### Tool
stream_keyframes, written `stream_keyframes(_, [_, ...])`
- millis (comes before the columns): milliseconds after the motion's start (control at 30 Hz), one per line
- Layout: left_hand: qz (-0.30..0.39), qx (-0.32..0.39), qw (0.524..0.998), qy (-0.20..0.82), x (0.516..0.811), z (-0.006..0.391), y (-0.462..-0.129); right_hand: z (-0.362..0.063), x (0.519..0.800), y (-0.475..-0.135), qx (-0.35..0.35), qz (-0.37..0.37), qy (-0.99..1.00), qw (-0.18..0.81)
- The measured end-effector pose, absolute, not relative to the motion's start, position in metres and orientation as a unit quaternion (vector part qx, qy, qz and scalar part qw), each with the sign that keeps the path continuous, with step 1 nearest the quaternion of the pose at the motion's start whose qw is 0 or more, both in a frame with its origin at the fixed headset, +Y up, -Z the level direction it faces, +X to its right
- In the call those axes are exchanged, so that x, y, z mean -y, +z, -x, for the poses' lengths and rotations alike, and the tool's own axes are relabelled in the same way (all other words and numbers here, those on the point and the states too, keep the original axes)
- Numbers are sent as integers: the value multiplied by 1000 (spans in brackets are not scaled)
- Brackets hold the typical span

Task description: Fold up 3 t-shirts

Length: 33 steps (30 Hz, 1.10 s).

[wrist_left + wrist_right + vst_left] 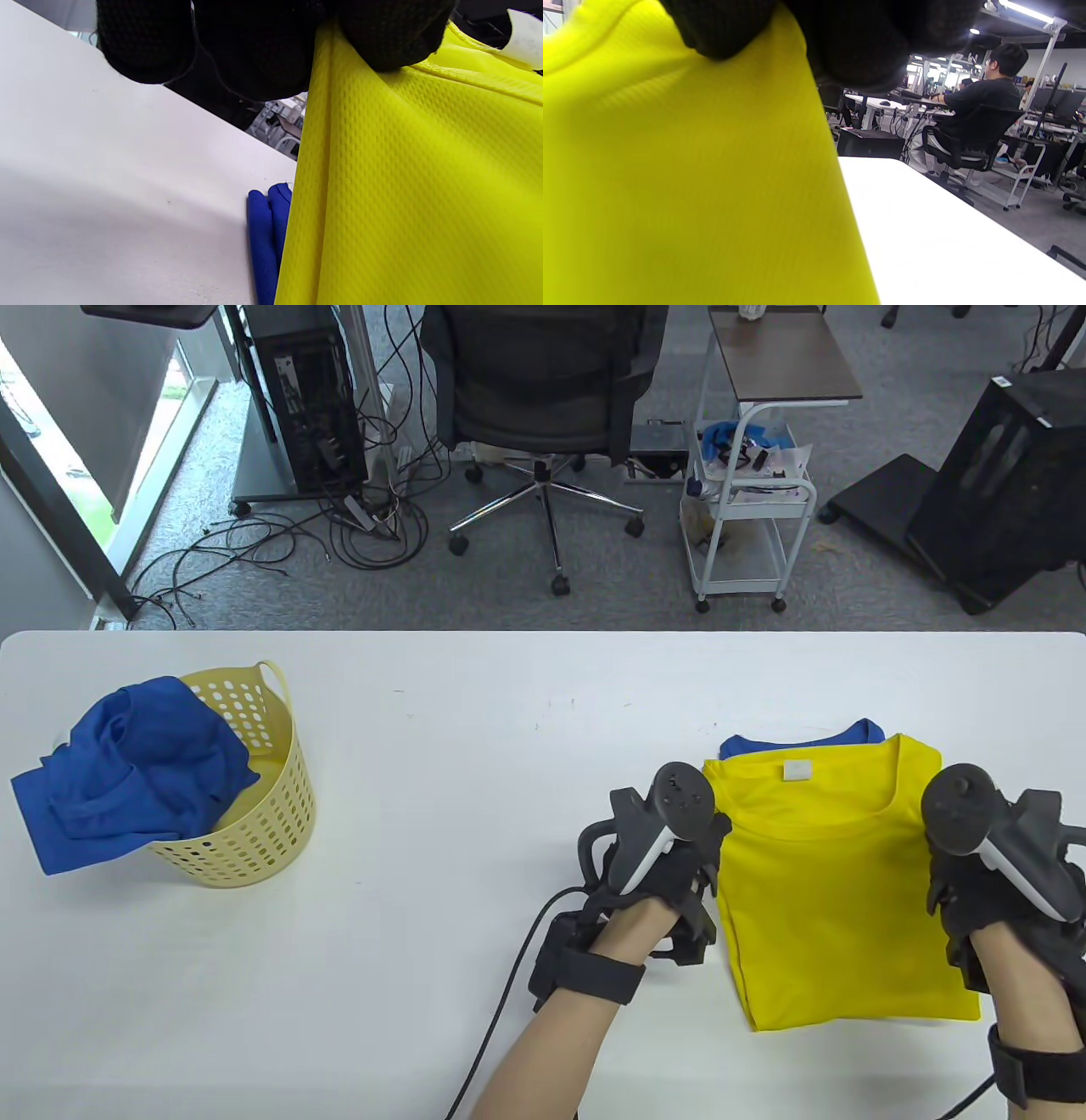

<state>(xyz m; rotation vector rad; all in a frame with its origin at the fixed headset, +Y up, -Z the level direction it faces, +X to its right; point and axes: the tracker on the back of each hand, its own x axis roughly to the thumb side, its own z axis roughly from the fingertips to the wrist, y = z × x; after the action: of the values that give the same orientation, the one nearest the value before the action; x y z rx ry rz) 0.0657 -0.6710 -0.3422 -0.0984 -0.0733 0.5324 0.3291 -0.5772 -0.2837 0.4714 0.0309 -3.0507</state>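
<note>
yellow shirt (836, 899), blue shirt (127, 768), yellow basket (271, 831)

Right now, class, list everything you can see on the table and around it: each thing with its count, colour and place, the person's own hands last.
T-shirt: one, yellow, folded, table's right side, on a blue one.
Folded shirt: one, blue, under the yellow, edge showing.
Loose shirt: one, blue, crumpled, draped over the basket.
Basket: one, pale yellow, table's left side.
Table: one, white.
Office chair: one, black, beyond the table.
Cart: one, white, right of the chair.
Left hand: black glove, grips the yellow shirt's left edge.
Right hand: black glove, grips its right edge.
</note>
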Motion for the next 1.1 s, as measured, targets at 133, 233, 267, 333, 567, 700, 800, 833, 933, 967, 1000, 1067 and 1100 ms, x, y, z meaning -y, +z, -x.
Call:
stream_keyframes(133, [47, 32, 962, 268, 680, -72, -352, -339, 588, -296, -2, -153, -988, 17])
stream_keyframes(233, [41, 31, 964, 262, 682, -75, -359, -344, 594, -306, 5, -153, -988, 15])
stream_keyframes(267, [40, 31, 964, 262, 682, -76, -360, -345, 595, -308, 3, -153, -988, 14])
stream_keyframes(333, [36, 29, 964, 261, 683, -79, -365, -349, 598, -313, 8, -153, -988, 10])
stream_keyframes(567, [40, 26, 964, 260, 692, -91, -378, -363, 607, -329, 15, -161, -987, 0])
stream_keyframes(700, [39, 23, 967, 252, 698, -99, -387, -370, 613, -340, 13, -163, -986, 2])
stream_keyframes(800, [38, 18, 971, 235, 704, -105, -397, -375, 625, -352, 2, -164, -986, 2])
stream_keyframes(833, [40, 16, 973, 226, 706, -107, -400, -378, 631, -357, 1, -167, -986, 1])
stream_keyframes(933, [42, 11, 980, 194, 716, -114, -410, -383, 648, -369, -11, -171, -985, 5])
stream_keyframes(967, [43, 8, 982, 183, 719, -117, -414, -384, 654, -374, -11, -173, -985, 8])
stream_keyframes(1000, [46, 7, 983, 177, 721, -119, -416, -386, 659, -378, -11, -176, -984, 11])
stream_keyframes(1067, [50, 5, 987, 154, 727, -125, -423, -389, 671, -387, -13, -181, -983, 17])
stream_keyframes(1100, [53, 4, 989, 141, 729, -128, -426, -391, 676, -390, -12, -182, -983, 18])
